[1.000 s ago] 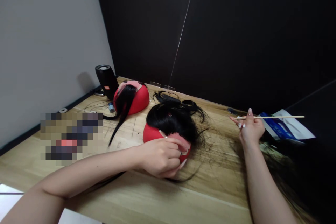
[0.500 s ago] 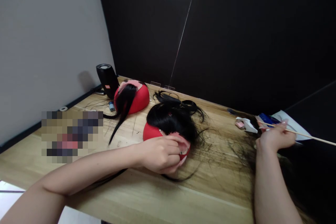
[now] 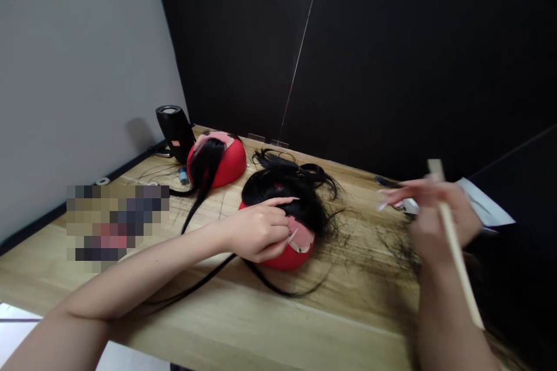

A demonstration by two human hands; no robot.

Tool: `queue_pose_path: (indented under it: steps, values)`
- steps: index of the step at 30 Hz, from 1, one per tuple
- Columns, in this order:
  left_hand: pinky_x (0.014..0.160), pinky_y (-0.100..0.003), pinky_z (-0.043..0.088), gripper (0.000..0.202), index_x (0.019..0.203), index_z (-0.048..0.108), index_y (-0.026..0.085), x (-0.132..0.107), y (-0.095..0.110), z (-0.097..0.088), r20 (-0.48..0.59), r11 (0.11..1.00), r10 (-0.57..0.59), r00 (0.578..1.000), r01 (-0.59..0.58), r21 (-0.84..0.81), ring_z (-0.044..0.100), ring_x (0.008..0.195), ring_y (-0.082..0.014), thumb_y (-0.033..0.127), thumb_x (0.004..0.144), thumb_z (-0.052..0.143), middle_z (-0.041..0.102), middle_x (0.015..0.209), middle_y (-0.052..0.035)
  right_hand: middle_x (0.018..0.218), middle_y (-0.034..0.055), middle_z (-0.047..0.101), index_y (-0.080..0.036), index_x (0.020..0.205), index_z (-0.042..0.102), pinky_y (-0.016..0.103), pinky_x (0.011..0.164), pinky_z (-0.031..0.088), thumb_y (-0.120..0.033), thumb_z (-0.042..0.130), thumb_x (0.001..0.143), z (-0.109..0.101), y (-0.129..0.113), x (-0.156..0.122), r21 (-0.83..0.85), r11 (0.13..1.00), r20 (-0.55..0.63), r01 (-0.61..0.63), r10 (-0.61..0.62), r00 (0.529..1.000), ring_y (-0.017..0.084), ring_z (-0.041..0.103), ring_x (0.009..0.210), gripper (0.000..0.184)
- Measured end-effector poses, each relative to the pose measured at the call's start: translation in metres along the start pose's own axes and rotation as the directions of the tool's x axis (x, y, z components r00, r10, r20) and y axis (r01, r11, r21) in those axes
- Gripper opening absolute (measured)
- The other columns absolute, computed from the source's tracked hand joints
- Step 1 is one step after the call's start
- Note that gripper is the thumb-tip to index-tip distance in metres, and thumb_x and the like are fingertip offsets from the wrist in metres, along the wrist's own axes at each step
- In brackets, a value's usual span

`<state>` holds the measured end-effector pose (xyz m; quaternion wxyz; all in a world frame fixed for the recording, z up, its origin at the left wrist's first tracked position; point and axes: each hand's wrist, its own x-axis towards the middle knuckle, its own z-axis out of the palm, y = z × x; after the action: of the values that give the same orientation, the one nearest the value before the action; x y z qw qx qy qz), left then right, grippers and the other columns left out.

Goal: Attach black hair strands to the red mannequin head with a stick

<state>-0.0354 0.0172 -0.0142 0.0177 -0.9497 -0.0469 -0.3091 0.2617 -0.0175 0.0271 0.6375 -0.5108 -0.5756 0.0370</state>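
Note:
My left hand [image 3: 263, 229] lies on the near red dome-shaped form [image 3: 285, 261], index finger and thumb stretched apart, the other fingers bent. Beside its fingertips a pink patch [image 3: 301, 235] covers part of the form. Long black hair [image 3: 287, 188] spreads over the form's far side, and strands trail onto the table. Off to the right, my right hand [image 3: 444, 211], blurred, holds a slim pale wooden stick [image 3: 456, 255] slanting down across the wrist. Its fingertips point left, over a small white item [image 3: 409, 206] that is partly hidden.
Farther back is a second red form [image 3: 232, 165] with a pink patch and black hair. Behind it stands a black cylinder [image 3: 173, 130], with a blue spool [image 3: 183, 175] nearby. Loose hair litters the wooden table [image 3: 243, 324]. White paper [image 3: 489, 203] lies far right; a blurred-out patch covers the left.
My right hand has turned and swung the stick from nearly level to steep. On the near form, my left hand has shifted up slightly and its index finger has straightened, baring more pink patch.

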Motion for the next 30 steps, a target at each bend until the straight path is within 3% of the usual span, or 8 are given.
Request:
queue_pose_path:
  steps: [1, 4, 6, 9, 14, 19, 22, 30]
  values:
    - [0.117, -0.042, 0.041, 0.025, 0.067, 0.054, 0.018, 0.0, -0.001, -0.001, 0.003, 1.0, -0.005, 1.0, 0.005, -0.001, 0.054, 0.062, -0.0116, 0.014, 0.089, 0.044, 0.057, 0.063, 0.0001, 0.064, -0.0003, 0.064, -0.025, 0.086, 0.068, 0.031, 0.07, 0.056, -0.043, 0.056, 0.092, 0.007, -0.003, -0.008, -0.075, 0.993, 0.197, 0.097, -0.08, 0.977, 0.015, 0.065, 0.061, 0.023]
    - [0.118, -0.042, 0.039, 0.025, 0.067, 0.053, 0.019, -0.002, -0.002, -0.002, 0.024, 1.0, -0.007, 1.0, 0.007, -0.009, 0.054, 0.062, -0.0119, 0.014, 0.089, 0.044, 0.056, 0.062, 0.0005, 0.07, 0.0016, 0.07, -0.023, 0.092, 0.072, 0.026, 0.059, 0.052, -0.03, 0.055, 0.092, 0.03, -0.005, -0.027, -0.092, 0.936, 0.589, 0.34, -0.224, 0.776, 0.013, 0.064, 0.058, 0.019]
    - [0.119, -0.043, 0.037, 0.025, 0.066, 0.052, 0.019, -0.003, -0.002, -0.002, 0.032, 1.0, 0.002, 0.999, -0.002, -0.023, 0.054, 0.062, -0.0124, 0.015, 0.09, 0.044, 0.056, 0.062, 0.0007, 0.081, 0.003, 0.075, -0.023, 0.099, 0.073, 0.026, 0.063, 0.054, -0.026, 0.051, 0.093, 0.044, -0.006, -0.034, -0.006, 0.932, 0.686, 0.363, -0.26, 0.68, 0.014, 0.067, 0.064, 0.022]
    - [0.12, -0.045, 0.035, 0.025, 0.066, 0.051, 0.019, -0.004, -0.001, -0.001, 0.048, 0.998, 0.01, 0.999, -0.007, -0.067, 0.055, 0.063, -0.0133, 0.015, 0.089, 0.044, 0.057, 0.063, 0.0004, 0.094, 0.0035, 0.077, -0.025, 0.104, 0.074, 0.027, 0.071, 0.057, -0.026, 0.052, 0.094, 0.056, -0.004, -0.041, 0.071, 0.936, 0.739, 0.345, -0.282, 0.612, 0.016, 0.072, 0.078, 0.024]
    - [0.119, -0.045, 0.035, 0.024, 0.067, 0.052, 0.019, -0.005, -0.001, -0.001, 0.052, 0.995, 0.007, 0.999, -0.002, -0.097, 0.057, 0.066, -0.0135, 0.014, 0.089, 0.045, 0.058, 0.065, -0.0005, 0.095, 0.0011, 0.077, -0.03, 0.111, 0.074, 0.028, 0.071, 0.058, -0.028, 0.06, 0.09, 0.061, 0.004, -0.047, 0.069, 0.954, 0.753, 0.293, -0.243, 0.612, 0.016, 0.073, 0.075, 0.025]
    - [0.119, -0.045, 0.035, 0.023, 0.067, 0.053, 0.018, -0.005, -0.002, 0.001, 0.048, 0.997, 0.013, 0.999, -0.009, -0.074, 0.056, 0.066, -0.0131, 0.014, 0.088, 0.046, 0.058, 0.065, -0.0004, 0.087, 0.001, 0.077, -0.029, 0.091, 0.079, 0.029, 0.073, 0.06, -0.032, 0.07, 0.084, 0.069, 0.01, -0.051, 0.068, 0.994, 0.666, 0.086, -0.109, 0.738, 0.018, 0.074, 0.076, 0.012]
    - [0.119, -0.045, 0.035, 0.023, 0.068, 0.054, 0.018, -0.006, -0.002, 0.001, 0.041, 0.998, 0.015, 0.999, -0.012, -0.06, 0.056, 0.066, -0.013, 0.014, 0.089, 0.045, 0.058, 0.065, -0.0004, 0.083, 0.0016, 0.077, -0.027, 0.087, 0.079, 0.028, 0.069, 0.059, -0.035, 0.076, 0.078, 0.071, 0.012, -0.051, 0.071, 0.997, 0.625, -0.013, -0.034, 0.78, 0.018, 0.073, 0.071, 0.012]
    - [0.118, -0.045, 0.037, 0.023, 0.067, 0.054, 0.018, -0.006, -0.003, 0.004, 0.018, 0.998, 0.02, 1.0, -0.019, -0.06, 0.055, 0.066, -0.0129, 0.014, 0.088, 0.046, 0.057, 0.064, -0.0003, 0.079, 0.0017, 0.075, -0.025, 0.083, 0.078, 0.026, 0.068, 0.055, -0.036, 0.073, 0.079, 0.071, 0.011, -0.05, 0.051, 0.991, 0.701, -0.124, 0.053, 0.711, 0.015, 0.068, 0.069, 0.013]
